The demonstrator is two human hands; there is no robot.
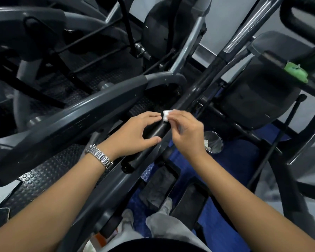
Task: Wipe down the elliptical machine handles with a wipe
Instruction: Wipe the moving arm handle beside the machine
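While the right hand [187,132] pinches a small folded white wipe [165,115] in its fingers over the elliptical's black handle grip [154,132], the left hand [133,133] spans that grip, fingers straight and together, fingertips just beside the wipe. A metal wristwatch [99,156] circles the left wrist.

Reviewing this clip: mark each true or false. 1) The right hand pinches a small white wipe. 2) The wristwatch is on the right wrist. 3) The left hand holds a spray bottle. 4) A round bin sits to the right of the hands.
1) True: the right hand pinches the wipe above the black handle.
2) False: the wristwatch is on the left wrist.
3) False: the left hand holds nothing, its fingers straight beside the handle.
4) True: the round bin is there.
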